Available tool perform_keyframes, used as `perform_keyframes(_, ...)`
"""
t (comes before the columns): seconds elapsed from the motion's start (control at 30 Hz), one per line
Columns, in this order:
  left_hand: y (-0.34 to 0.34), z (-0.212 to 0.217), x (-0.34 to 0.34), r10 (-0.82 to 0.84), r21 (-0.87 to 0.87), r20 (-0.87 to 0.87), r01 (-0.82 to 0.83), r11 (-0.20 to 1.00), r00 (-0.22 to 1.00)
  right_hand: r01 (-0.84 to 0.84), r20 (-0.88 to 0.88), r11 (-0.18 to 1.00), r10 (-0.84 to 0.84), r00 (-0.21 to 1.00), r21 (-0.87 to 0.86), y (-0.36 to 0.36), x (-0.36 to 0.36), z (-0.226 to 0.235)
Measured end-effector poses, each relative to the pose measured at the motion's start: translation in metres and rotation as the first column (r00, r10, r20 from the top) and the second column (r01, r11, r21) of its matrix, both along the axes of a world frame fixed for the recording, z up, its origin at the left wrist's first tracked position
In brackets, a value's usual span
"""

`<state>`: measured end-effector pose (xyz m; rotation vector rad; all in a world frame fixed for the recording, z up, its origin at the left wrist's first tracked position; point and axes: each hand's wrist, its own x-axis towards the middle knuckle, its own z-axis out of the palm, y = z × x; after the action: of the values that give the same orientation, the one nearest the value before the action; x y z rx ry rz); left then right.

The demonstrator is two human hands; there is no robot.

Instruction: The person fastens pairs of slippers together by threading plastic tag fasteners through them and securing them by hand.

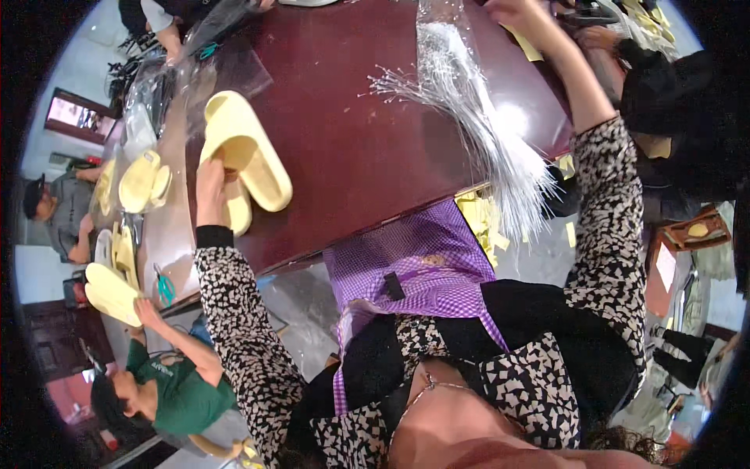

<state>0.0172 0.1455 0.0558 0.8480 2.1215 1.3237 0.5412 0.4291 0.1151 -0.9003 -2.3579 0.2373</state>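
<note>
Dark red and glossy, a large table point(336, 117) fills the centre of a busy workroom, seen from above and bent at the edges by a wide lens. People work around it. The wearer's left hand point(209, 186) is closed on a pair of pale yellow slippers point(251, 148) over the table's left part; some of its fingers are hidden behind them. The right hand point(512, 11) is stretched to the far edge, blurred and partly cut off by the top of the view, so I cannot tell how open it is or whether it holds anything. Near it lies a yellow slip of paper point(526, 44).

Between the hands, a clear plastic bag point(439, 11) sits at the far side, with a bundle of thin white strands point(476, 102) fanning from it toward the near edge and over it.

The slippers are plain and smooth, with thick soles and a broad band across the foot; one overlaps the other, toes pointing different ways. More yellow slippers point(142, 183) stand at the left, near teal scissors point(164, 288). A co-worker in a green shirt point(187, 395) holds another yellow slipper point(114, 294).
</note>
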Motion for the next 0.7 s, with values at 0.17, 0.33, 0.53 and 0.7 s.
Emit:
perform_keyframes(0.17,0.021,0.002,0.053,-0.085,-0.149,-0.049,0.077,0.986,0.995,-0.106,0.016,0.977,0.111,0.994,-0.185,-0.034,-0.076,-0.057)
perform_keyframes(0.33,0.023,-0.021,0.042,-0.202,-0.266,-0.364,0.107,0.958,0.909,-0.11,0.022,0.963,0.119,0.993,-0.246,-0.042,-0.131,-0.076)
perform_keyframes(0.53,-0.001,-0.024,0.049,-0.196,-0.241,-0.857,-0.036,0.97,0.477,0.037,0.102,0.965,-0.01,0.995,-0.26,-0.047,-0.156,-0.095)
perform_keyframes(0.7,-0.01,-0.023,0.033,-0.158,-0.217,-0.778,-0.024,0.976,0.608,0.046,0.143,0.973,-0.013,0.99,-0.228,-0.046,-0.173,-0.109)
